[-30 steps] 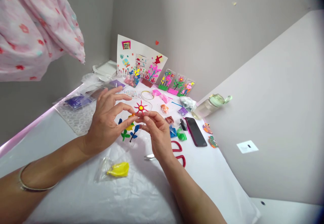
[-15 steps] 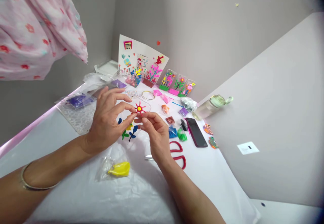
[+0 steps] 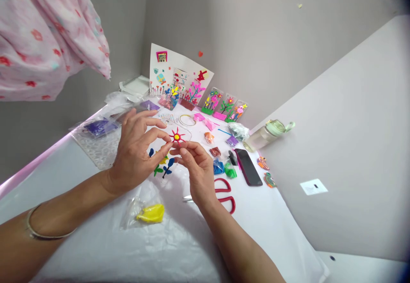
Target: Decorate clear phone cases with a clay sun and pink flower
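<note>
A red clay flower point(image 3: 177, 137) with thin petals and a yellow centre is held up between my two hands. My left hand point(image 3: 136, 148) pinches it at its left edge with thumb and index finger, the other fingers raised. Below it, my right hand point(image 3: 198, 167) has its fingertips curled and closed at the flower's lower petals. Under the hands lies a clear panel with blue, green and yellow clay leaves point(image 3: 167, 167), partly hidden by my fingers. Red-handled scissors point(image 3: 226, 202) lie beneath my right wrist. Nearer me is a plastic bag with yellow clay point(image 3: 152, 213).
Bagged blue clay point(image 3: 218, 166), green clay point(image 3: 230, 170) and a phone point(image 3: 249, 167) lie to the right. A bottle point(image 3: 265, 135) leans by the wall. Behind stand a decorated card point(image 3: 188, 67) and small clay-picture panels point(image 3: 228, 106). Pink flowered cloth point(image 3: 48, 39) hangs upper left.
The flower has shifted very slightly to the right in my fingertips. Both hands keep nearly the same place and grip.
</note>
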`<state>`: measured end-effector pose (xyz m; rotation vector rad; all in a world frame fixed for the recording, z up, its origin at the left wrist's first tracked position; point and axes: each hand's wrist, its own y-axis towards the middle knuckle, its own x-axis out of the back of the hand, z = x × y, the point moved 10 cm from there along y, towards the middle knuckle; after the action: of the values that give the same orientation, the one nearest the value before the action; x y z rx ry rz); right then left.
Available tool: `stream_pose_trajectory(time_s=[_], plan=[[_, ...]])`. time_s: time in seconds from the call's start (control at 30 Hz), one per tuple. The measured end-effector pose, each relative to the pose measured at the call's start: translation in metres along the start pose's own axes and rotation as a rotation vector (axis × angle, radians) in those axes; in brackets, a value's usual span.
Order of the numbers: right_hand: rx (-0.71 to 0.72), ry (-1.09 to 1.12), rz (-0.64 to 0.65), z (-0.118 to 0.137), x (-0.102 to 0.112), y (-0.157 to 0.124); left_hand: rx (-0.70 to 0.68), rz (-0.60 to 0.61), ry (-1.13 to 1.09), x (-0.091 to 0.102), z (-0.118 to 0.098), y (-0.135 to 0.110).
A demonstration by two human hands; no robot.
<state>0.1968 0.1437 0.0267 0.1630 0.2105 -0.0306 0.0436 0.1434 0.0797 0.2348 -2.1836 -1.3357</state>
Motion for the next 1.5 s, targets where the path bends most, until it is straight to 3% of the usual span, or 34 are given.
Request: stream_pose_trajectory(time_s=[0.23,0.33,0.47,0.57,0.67,1.03,1.23,1.37,1.5], plan=[[-0.06,0.07,0.004,-0.006,0.002,0.004,0.046,-0.065,-0.058,0.014,0.0,0.004],[-0.159,0.17,-0.037,-0.019,0.018,0.014,0.282,-0.078,-0.238,0.013,0.028,0.002],[-0.246,0.213,-0.056,-0.039,0.039,0.028,0.784,0.097,-0.652,-0.035,0.074,-0.027],[-0.285,0.224,-0.054,-0.052,0.048,0.032,0.92,0.245,-0.796,-0.065,0.079,-0.045],[-0.297,0.229,-0.045,-0.056,0.049,0.033,1.02,0.355,-0.908,-0.084,0.075,-0.059],[-0.27,0.137,-0.016,-0.051,0.044,0.031,1.184,0.329,-1.045,-0.087,0.078,-0.069],[-0.243,0.035,-0.042,-0.06,0.051,0.036,1.221,0.387,-1.045,-0.094,0.081,-0.076],[-0.213,-0.091,-0.073,-0.067,0.062,0.041,1.265,0.372,-0.996,-0.098,0.092,-0.085],[-0.139,-0.307,-0.114,-0.058,0.068,0.039,1.303,0.367,-0.983,-0.099,0.097,-0.091]])
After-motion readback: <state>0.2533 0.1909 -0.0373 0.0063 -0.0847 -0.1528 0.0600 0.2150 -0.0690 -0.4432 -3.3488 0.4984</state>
